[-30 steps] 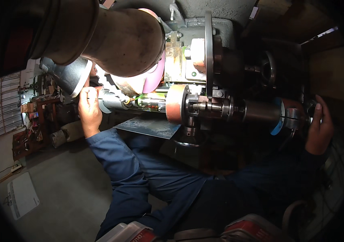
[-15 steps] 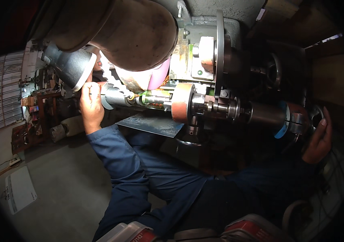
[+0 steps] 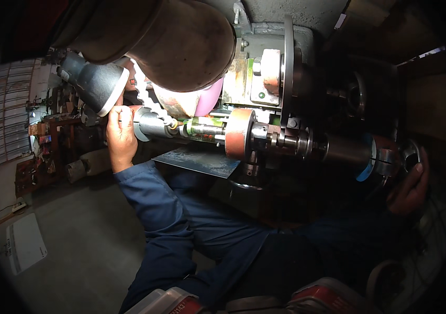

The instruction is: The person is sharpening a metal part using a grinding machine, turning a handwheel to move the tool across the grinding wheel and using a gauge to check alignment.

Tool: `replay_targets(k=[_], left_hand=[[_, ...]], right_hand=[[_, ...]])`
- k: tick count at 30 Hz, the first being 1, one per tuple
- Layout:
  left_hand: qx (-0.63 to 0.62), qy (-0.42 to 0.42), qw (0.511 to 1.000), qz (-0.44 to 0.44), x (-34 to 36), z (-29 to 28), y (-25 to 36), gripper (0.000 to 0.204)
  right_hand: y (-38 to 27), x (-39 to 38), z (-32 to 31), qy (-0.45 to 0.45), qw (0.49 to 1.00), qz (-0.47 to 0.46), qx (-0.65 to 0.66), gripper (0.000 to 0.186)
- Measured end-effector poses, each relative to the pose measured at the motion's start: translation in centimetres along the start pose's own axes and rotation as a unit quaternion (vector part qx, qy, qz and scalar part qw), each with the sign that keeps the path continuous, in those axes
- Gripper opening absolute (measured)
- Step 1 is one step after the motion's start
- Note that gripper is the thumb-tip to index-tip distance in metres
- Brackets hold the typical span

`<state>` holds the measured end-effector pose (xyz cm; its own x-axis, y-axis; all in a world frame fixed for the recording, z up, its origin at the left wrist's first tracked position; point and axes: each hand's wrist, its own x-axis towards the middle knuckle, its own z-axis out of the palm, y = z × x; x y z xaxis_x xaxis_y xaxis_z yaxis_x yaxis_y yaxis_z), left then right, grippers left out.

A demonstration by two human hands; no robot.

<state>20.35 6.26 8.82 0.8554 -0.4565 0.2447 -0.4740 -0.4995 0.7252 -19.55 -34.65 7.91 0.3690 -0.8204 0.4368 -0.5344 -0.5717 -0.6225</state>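
My left hand (image 3: pixel 122 137) is closed at the left end of a grinding machine, beside a grey cylindrical housing (image 3: pixel 152 125). What its fingers grip is hidden. A dark lamp shade (image 3: pixel 95 86) hangs just above that hand. My right hand (image 3: pixel 410 188), in shadow at the far right, has its fingers curled round the rim of a small metal handwheel (image 3: pixel 412 155). Between the hands, a bright metal shaft (image 3: pixel 204 129) lies level beneath a pink grinding wheel (image 3: pixel 210 98). A white segmented hose (image 3: pixel 147 99) ends near the shaft's left part. An orange-brown collar (image 3: pixel 240 134) stands to its right.
A large brown cylindrical cover (image 3: pixel 181 47) overhangs the wheel. A flat metal plate (image 3: pixel 199 161) juts toward me below the shaft. Another handwheel (image 3: pixel 249 184) sits under the collar. Shelves of small items (image 3: pixel 45 136) stand at left; a white panel (image 3: pixel 26 244) lies on the floor.
My right hand has shifted slightly down and its fingers have curled further round the handwheel, which appears turned a little. The left hand stays at the same spot on the machine.
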Motion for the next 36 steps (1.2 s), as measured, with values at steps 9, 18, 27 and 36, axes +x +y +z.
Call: replay_targets(k=[9, 18, 27, 36], left_hand=[[0.050, 0.007, 0.999, 0.001, 0.1, 0.3, 0.9, 0.022], [0.071, 0.010, 0.997, 0.000, 0.2, 0.1, 0.8, 0.020], [0.062, 0.004, 0.998, -0.015, 0.2, 0.0, 0.7, 0.020], [0.066, -0.002, 0.998, -0.003, 0.1, 0.0, 0.3, 0.019]], right_hand=[[0.0, 1.6, -0.5, -0.070, 0.996, 0.036, -0.035, 0.035], [0.5, 2.8, -0.8, -0.114, 0.990, 0.034, -0.079, 0.037], [0.2, 4.0, -0.5, -0.165, 0.978, 0.100, -0.076, 0.034], [-0.2, 2.1, -0.8, -0.100, 0.992, 0.057, -0.046, 0.035]])
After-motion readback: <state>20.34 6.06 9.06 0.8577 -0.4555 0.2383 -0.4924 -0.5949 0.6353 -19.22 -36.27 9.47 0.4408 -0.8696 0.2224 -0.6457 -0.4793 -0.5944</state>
